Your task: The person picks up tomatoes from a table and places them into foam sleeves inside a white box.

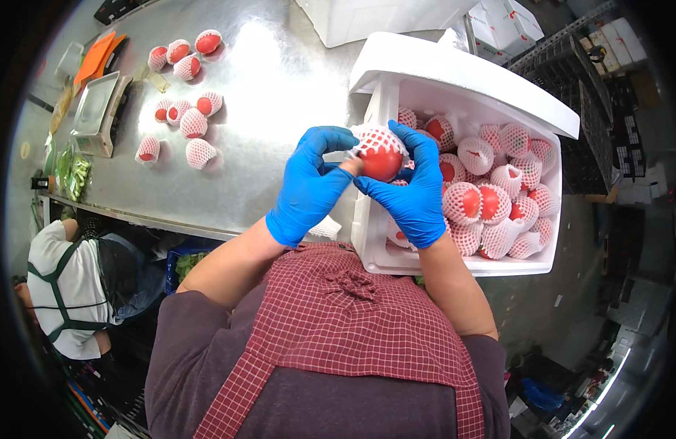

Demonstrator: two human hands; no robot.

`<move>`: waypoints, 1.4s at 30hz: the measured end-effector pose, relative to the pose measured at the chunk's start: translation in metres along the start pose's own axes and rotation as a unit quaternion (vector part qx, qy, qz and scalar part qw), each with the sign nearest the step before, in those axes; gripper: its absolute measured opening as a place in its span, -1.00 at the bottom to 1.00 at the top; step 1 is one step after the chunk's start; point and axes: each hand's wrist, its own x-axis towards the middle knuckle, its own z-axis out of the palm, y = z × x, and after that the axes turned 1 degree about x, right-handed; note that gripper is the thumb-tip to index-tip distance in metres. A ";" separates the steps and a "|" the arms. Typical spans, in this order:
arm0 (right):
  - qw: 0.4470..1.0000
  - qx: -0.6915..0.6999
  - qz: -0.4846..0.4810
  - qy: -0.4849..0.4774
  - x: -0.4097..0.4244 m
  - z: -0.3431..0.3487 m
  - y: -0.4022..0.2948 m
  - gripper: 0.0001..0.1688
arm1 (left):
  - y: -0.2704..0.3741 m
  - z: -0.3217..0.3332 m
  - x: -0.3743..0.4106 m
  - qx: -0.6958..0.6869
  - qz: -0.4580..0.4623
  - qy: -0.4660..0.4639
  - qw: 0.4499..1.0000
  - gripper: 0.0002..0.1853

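Observation:
Both hands wear blue gloves and hold one red tomato (380, 163) between them, partly covered by a white foam net. My left hand (313, 184) pinches the net and the tomato's left side; its thumb tip shows bare through the glove. Around the right side curl the fingers of my right hand (414, 186). Beneath and right of that hand stands a white foam box (458, 269), holding several net-wrapped tomatoes (463, 203), its lid (458, 77) tilted over the far edge. Several more wrapped tomatoes (193, 123) lie in groups on the steel table (250, 186).
A weighing scale (96, 115), an orange item (99, 57) and bagged green vegetables (72, 174) are at the table's left end. Another white foam box (381, 19) stands at the back. A person (74, 291) is at the lower left, beside a blue crate (176, 269). Dark crates stand right.

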 end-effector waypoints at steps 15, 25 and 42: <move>0.958 0.260 0.124 0.000 0.000 0.004 0.004 -0.14 | 0.039 -0.015 0.001 -0.112 -0.125 -0.016 0.986 -0.83; 0.981 -0.108 -0.153 -0.043 0.011 0.052 0.002 -0.05 | -0.004 -0.018 -0.002 -0.151 -0.055 0.041 0.986 -0.17; 0.781 -0.583 0.222 -0.034 0.057 -0.171 0.070 -0.31 | -0.143 -0.266 0.051 0.725 -0.105 0.207 0.649 0.05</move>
